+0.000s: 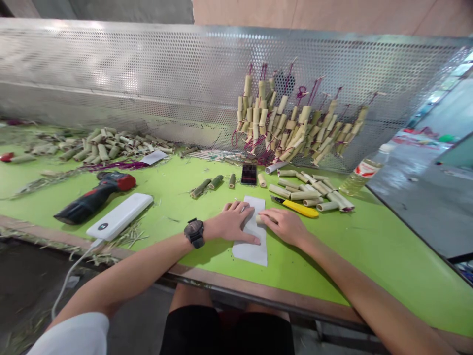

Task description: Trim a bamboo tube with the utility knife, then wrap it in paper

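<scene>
A strip of white paper (254, 255) lies on the green tabletop (325, 266) in front of me. My left hand (233, 224) rests flat across its left side, fingers spread, with a dark watch (194, 231) on the wrist. Pinched in the fingers of my right hand (286, 227) is a short bamboo piece (259, 218), held down against the paper; its far end is partly hidden by the fingers. Just beyond my right hand lies a yellow utility knife (301, 208). Past the paper stand a small dark square object (249, 174) and a short bamboo tube (261, 180).
Cut bamboo tubes (306, 190) lie at right, near an oil bottle (365, 170). Strung bamboo bundles (291, 123) hang on the perforated metal panel (166, 74). Leftward are a cordless drill (98, 195), a cabled white power bank (120, 215) and a bamboo heap (99, 145).
</scene>
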The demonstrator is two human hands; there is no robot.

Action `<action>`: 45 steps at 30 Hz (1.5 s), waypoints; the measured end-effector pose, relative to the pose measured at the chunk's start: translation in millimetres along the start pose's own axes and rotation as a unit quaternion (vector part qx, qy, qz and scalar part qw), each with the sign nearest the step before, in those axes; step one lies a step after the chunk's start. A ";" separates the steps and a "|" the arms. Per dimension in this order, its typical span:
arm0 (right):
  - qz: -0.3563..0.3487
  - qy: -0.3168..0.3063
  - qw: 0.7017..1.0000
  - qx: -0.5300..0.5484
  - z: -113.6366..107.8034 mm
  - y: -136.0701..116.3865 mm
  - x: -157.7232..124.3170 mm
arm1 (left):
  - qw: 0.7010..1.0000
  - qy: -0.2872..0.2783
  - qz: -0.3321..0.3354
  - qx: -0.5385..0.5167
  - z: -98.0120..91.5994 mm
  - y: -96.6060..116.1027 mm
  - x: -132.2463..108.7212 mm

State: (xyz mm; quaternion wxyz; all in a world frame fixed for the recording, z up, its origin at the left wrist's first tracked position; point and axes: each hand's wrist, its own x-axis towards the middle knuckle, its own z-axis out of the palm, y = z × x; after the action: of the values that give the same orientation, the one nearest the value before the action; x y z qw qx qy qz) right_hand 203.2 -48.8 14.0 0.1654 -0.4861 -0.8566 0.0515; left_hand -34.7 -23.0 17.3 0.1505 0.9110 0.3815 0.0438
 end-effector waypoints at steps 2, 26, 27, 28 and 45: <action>0.009 0.005 1.000 -0.004 -0.6 -0.7 0.1 | 1.000 -0.001 0.000 -0.001 -0.5 0.7 -0.1; -0.058 -0.020 0.991 0.122 -5.1 -15.9 -5.6 | 1.000 0.003 0.005 0.016 -0.4 2.1 -0.2; -0.059 -0.024 0.990 0.126 -5.6 -16.5 -5.8 | 1.000 0.006 0.005 0.017 -0.3 2.5 -0.4; -0.059 -0.028 0.989 0.129 -6.0 -17.1 -6.0 | 1.000 0.008 0.006 0.018 -0.3 2.8 -0.5; -0.040 -0.027 0.988 0.144 -11.2 -20.3 -7.1 | 1.000 0.016 0.009 0.016 2.1 2.4 -1.4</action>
State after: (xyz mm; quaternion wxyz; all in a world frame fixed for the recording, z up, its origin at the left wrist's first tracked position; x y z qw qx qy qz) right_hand 193.7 -66.3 27.8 0.2121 -0.4208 -0.8633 0.1806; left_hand -33.6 -26.1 16.1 0.1296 0.9156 0.3767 0.0540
